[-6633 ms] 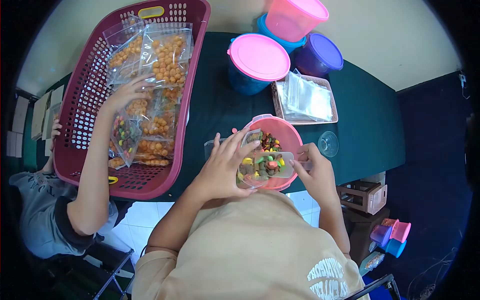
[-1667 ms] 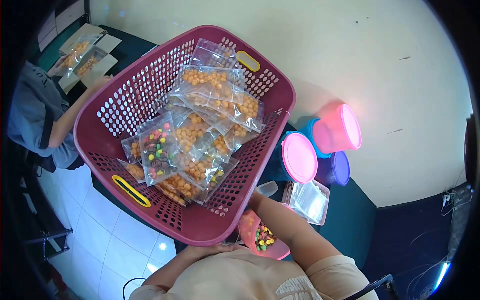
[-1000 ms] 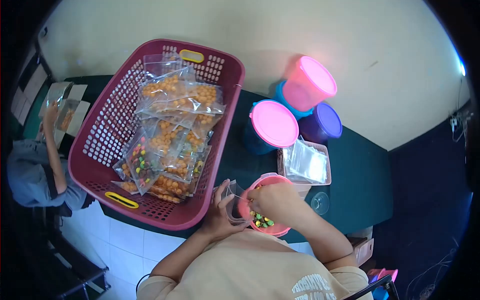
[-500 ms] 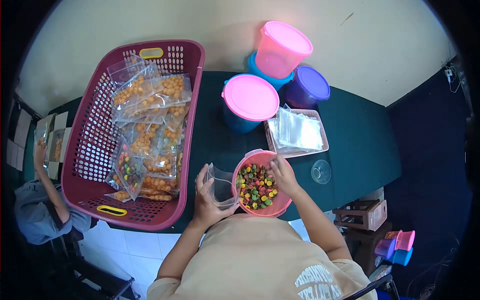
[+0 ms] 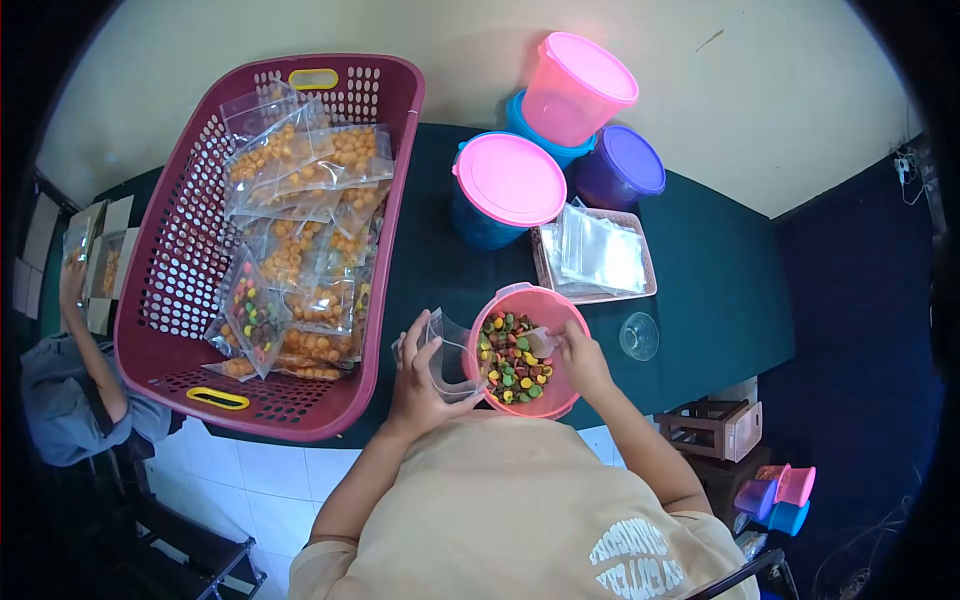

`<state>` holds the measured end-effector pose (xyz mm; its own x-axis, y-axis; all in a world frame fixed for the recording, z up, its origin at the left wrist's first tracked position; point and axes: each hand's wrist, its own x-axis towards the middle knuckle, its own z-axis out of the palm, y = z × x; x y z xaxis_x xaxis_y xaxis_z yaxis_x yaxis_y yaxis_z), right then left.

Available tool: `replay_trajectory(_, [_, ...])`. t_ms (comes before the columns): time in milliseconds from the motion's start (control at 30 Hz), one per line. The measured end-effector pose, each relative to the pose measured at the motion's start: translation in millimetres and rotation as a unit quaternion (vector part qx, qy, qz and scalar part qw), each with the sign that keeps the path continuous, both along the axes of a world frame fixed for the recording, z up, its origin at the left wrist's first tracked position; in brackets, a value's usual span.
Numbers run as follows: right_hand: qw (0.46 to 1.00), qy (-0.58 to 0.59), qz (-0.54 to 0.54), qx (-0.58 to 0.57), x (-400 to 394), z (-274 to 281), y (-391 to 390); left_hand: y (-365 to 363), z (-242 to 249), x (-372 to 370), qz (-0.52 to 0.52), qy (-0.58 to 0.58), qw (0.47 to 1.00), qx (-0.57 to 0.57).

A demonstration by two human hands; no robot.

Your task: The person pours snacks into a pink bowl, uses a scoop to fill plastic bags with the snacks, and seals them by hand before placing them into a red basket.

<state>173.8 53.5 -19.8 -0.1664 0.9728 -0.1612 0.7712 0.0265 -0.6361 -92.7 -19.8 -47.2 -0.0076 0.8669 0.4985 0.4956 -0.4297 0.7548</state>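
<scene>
A pink tub (image 5: 572,385) holds colourful round pieces (image 5: 515,365) in yellow, green, red and brown. My left hand (image 5: 420,385) is wrapped round an opened clear plastic bag (image 5: 452,352), whose mouth is beside the tub's left rim. No pieces can be made out in the bag. Inside the tub, my right hand (image 5: 583,360) grips a small pale scoop (image 5: 541,342) over the pieces.
A maroon basket (image 5: 398,245) at the left holds filled bags (image 5: 300,250). Lidded tubs (image 5: 510,180) stand behind, beside a tray (image 5: 655,280) of flat bags (image 5: 600,250). A clear cup (image 5: 639,337) is at the right. Another person's arm (image 5: 90,350) shows far left.
My right hand has shifted right and slightly down, and the scoop now shows in the tub. The view has shifted a little. My left hand still holds the bag.
</scene>
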Motion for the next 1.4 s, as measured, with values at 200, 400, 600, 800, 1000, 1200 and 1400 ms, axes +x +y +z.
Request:
replay_trajectory(200, [0.991, -0.002, 0.114, -0.07, -10, -2, -23, -5, -7, 2, -0.02, -0.003, 1.0, -0.011])
replay_trajectory(400, [0.982, 0.009, 0.144, -0.118, -17, 0, -48, -3, -4, 2, -0.02, -0.028, 0.999, -0.005])
replay_trajectory(600, [0.98, 0.151, 0.049, -0.118, -8, -36, -34, -3, -6, -1, -0.051, 0.006, 0.998, -0.047])
replay_trajectory(800, [0.918, 0.257, 0.002, -0.303, -21, -31, -28, 2, -10, 6, -0.016, 0.076, 0.995, -0.062])
replay_trajectory(1000, [0.803, 0.457, -0.143, -0.356, -19, -28, -24, 9, -10, 5, 0.008, 0.095, 0.994, -0.053])
replay_trajectory(1200, [0.745, 0.559, -0.181, -0.316, -20, -25, -24, 24, -11, 4, 0.052, 0.113, 0.992, -0.03])
replay_trajectory(1400, [0.732, 0.583, -0.216, -0.277, -9, -7, -24, 33, -4, -1, 0.065, 0.125, 0.989, -0.052])
